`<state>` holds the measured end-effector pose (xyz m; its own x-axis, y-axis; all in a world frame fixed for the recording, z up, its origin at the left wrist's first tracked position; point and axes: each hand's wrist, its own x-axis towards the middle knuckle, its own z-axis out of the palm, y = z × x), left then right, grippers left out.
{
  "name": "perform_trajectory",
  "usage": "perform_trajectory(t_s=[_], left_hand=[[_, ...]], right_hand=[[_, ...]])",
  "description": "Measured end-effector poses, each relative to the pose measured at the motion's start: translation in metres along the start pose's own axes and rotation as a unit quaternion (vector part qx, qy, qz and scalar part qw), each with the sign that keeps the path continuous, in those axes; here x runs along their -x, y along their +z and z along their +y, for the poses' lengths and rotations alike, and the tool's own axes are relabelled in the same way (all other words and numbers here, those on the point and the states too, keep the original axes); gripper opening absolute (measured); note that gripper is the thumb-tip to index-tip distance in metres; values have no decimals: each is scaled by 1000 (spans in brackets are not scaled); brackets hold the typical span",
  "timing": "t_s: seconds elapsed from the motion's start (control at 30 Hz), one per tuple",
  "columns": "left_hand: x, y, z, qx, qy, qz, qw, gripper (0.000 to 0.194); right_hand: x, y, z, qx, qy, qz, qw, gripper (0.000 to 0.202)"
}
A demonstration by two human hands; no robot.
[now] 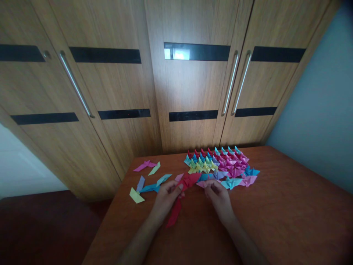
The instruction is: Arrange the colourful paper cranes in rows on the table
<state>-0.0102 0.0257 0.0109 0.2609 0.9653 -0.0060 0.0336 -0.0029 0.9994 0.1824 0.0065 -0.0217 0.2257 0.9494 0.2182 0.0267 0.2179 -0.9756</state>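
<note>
Left hand (167, 195) pinches creased, angular red paper (191, 180); right hand (218, 196) curls, its hold unclear.

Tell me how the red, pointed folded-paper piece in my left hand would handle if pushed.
The red, pointed folded-paper piece is probably light, being thin paper. It seems fairly stiff: its tip juts beyond the left hand without visibly drooping. Its folds would likely crush under a tight grip.

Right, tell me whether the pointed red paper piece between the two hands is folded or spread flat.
Folded: the pointed red paper piece, held by the left hand, shows creased flaps around its middle.
</note>
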Motion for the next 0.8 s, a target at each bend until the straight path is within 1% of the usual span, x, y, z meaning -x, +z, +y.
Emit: perform_trajectory(t_s=[0.1, 0.17, 0.3, 0.4, 0.5, 0.57, 0.63, 0.7, 0.8], left_hand=[[-1, 4, -5, -44, 34, -16, 998, 33], [-1, 6, -9, -65, 41, -35, 996, 33], [2, 8, -13, -101, 51, -61, 992, 34], [2, 8, -13, -113, 63, -68, 989, 35], [3, 7, -11, -128, 64, -82, 986, 36], [3, 8, -11, -135, 66, -82, 985, 35], [4, 8, -12, -137, 70, -81, 985, 36], [5, 9, -13, -136, 69, -83, 985, 36], [5, 10, -14, -136, 67, -89, 984, 36]], right_hand=[[3, 5, 2, 79, -63, -34, 994, 26], [6, 7, 2, 123, -93, -51, 987, 24], [8, 7, 0, 171, -128, -53, 975, 24], [7, 5, -3, 194, -141, -40, 970, 24], [6, -2, -6, 227, -146, 21, 963, 26], [6, -13, -8, 248, -149, 79, 954, 27], [7, -33, -10, 270, -155, 133, 941, 27], [8, -60, -12, 295, -166, 182, 923, 31], [5, -115, -10, 355, -156, 257, 885, 38]])
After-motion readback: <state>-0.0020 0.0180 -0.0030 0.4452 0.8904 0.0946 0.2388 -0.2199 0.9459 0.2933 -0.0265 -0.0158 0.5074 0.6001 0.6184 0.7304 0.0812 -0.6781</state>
